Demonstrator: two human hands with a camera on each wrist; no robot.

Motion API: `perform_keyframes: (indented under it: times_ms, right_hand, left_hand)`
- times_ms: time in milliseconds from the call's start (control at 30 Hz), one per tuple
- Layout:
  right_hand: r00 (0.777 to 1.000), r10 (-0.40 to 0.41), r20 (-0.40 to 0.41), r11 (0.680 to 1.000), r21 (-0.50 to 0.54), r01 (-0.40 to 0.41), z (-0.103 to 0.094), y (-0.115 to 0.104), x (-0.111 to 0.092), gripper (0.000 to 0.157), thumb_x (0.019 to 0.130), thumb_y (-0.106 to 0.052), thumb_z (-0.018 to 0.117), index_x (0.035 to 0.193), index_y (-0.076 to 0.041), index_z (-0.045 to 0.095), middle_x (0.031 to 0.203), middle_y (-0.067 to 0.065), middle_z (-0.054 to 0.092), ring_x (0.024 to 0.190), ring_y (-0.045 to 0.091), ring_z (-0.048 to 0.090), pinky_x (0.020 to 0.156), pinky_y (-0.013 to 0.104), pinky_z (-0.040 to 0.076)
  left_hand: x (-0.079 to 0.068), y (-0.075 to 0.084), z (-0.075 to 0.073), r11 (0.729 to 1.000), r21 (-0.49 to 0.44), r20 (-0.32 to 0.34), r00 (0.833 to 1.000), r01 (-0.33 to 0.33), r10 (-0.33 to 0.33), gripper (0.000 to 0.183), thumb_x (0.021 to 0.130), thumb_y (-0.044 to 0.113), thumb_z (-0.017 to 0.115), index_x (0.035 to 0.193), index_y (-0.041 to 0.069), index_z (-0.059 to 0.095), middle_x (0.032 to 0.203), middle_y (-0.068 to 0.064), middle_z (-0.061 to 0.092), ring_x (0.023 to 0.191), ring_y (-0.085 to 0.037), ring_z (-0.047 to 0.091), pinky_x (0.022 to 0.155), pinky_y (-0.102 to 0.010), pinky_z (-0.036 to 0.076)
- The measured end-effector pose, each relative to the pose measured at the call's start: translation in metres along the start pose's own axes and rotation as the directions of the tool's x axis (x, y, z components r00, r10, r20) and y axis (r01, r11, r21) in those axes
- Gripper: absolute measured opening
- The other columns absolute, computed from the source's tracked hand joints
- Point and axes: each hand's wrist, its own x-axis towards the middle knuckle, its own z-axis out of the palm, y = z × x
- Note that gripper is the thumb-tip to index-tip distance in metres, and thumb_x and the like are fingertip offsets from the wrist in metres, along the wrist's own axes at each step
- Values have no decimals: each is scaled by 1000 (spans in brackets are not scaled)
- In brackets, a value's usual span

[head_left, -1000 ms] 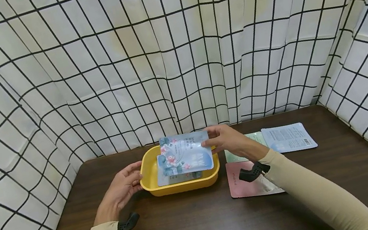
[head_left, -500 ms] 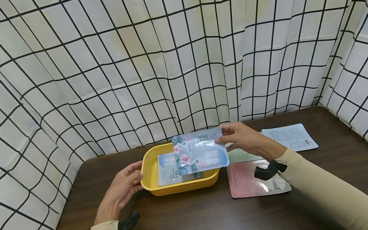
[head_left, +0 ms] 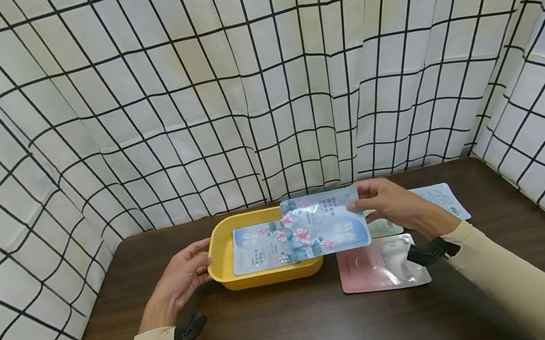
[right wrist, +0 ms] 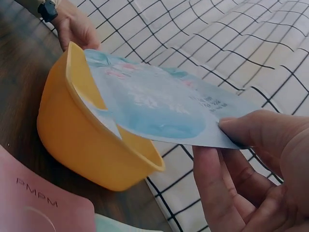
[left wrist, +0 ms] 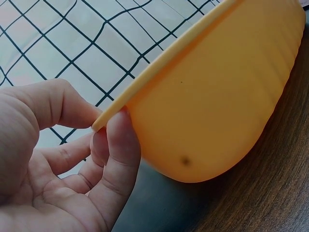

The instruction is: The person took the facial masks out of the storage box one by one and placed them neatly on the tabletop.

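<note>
My left hand (head_left: 178, 281) pinches the left rim of a yellow plastic basin (left wrist: 193, 121) between thumb and fingers. A blue sheet mask packet (head_left: 322, 228) with pink flowers is held at its right edge by my right hand (head_left: 396, 206), thumb on top and fingers beneath. It hangs flat above the basin's right side, reaching past the rim. Inside the basin lies a similar flowered packet (head_left: 255, 250), its right part covered by the held one. The right wrist view shows the held packet (right wrist: 159, 106) tilted over the basin.
Right of the basin, a pink packet (head_left: 366, 269) marked PMPM lies on the dark wooden table (head_left: 279, 333). Behind it are a green packet (head_left: 387, 227), mostly hidden, and a pale blue one (head_left: 444, 200), partly behind the right hand. Gridded white curtain (head_left: 263, 86) encloses the table.
My right hand has moved the flowered packet rightward, from over the basin's middle to its right side, uncovering more of the packet inside. The left hand has stayed at the rim.
</note>
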Motion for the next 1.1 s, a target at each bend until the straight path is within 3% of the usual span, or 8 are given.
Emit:
perform_keyframes:
  times_ms: [500,1100]
  right_hand:
    - [1000,-6,-18,1000,-15,6,-27,9,-33,22,93,-16,73,111,-4,65,106,10,68,90,24,68,76,45,60]
    - [998,37,-48,998,-41,-39,-51,23,-66,35,96,-17,70,126,-2,60,116,10,66,96,26,68,82,46,59]
  left_hand:
    - [1,-2,2,1000,-15,13,1000,-18,18,58,100,5,53,155,1,34,128,-24,56,87,-21,64,75,-29,58]
    - [1,-2,1,1000,-1,-6,1000,-5,5,58,100,7,53,155,2,34,127,-23,56,88,-21,63,77,-29,59]
